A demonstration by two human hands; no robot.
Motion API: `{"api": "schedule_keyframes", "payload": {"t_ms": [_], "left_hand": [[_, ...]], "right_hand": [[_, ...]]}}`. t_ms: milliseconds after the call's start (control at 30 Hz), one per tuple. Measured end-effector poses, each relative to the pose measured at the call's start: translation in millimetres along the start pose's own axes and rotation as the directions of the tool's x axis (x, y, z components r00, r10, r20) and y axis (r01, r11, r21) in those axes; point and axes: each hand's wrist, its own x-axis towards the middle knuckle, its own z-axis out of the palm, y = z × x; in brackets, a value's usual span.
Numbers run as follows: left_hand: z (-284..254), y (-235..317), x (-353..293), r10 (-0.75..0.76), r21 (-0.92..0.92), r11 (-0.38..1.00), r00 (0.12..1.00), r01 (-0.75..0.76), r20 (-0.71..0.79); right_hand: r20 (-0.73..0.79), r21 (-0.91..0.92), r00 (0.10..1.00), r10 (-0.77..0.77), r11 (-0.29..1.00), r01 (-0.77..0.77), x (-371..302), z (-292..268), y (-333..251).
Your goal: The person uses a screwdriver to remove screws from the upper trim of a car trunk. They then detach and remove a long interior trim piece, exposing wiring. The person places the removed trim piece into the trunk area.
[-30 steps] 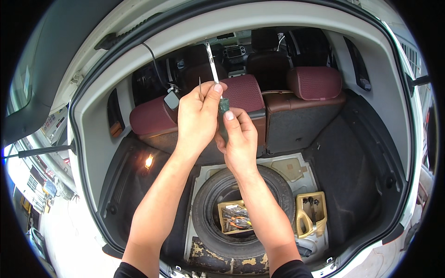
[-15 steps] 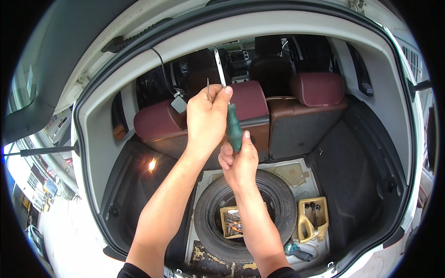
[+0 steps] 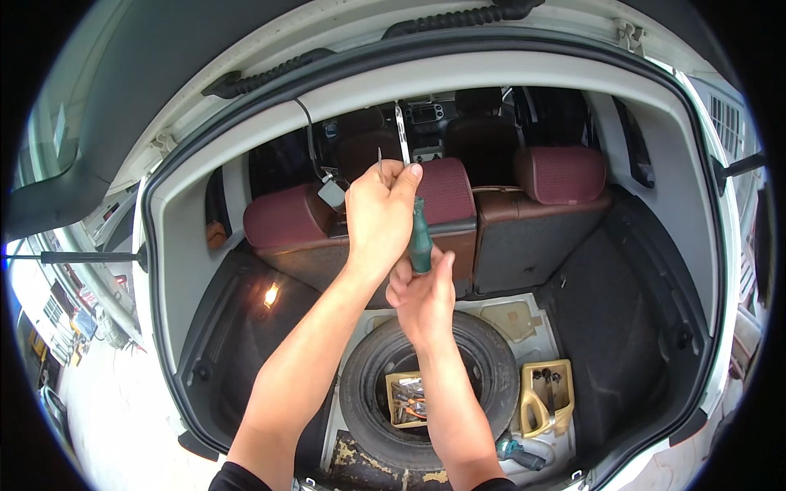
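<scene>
Hands grip a screwdriver [image 3: 413, 209], left [image 3: 378, 214] on shaft, right [image 3: 423, 295] on handle, above spare tyre [image 3: 426, 389].

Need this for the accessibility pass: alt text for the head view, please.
Two bare hands hold a green-handled screwdriver upright over an open car boot: the left hand pinches its metal shaft, the right hand grips the handle from below. Beneath them a spare tyre lies in its well, beside a yellow tool tray and dark red rear seats.

A spare tyre [image 3: 430, 393] lies beside a yellow jug [image 3: 547, 398] behind maroon seats [image 3: 286, 221].
</scene>
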Motion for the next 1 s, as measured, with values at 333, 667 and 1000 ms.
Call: {"api": "schedule_keyframes", "payload": {"t_ms": [333, 667, 1000], "left_hand": [[-1.6, 5.0, 7.2, 0.063, 0.030, 0.998, 0.998, -0.063, -0.002], [0.9, 6.5, 9.6, 0.063, 0.055, 0.997, 0.997, -0.060, -0.044], [-2.6, 14.4, -6.4, 0.127, 0.003, 0.992, 0.991, -0.127, 0.052]], "right_hand": [[-0.013, -0.162, 0.999, 0.043, 0.986, -0.044, -2.0, -10.7, -1.6], [0.101, -0.018, 0.993, 0.059, 0.998, -0.057, 0.3, -30.1, -1.4], [-0.046, -0.097, 0.997, 0.067, 0.993, -0.072, -1.0, -8.5, -27.3]]}}
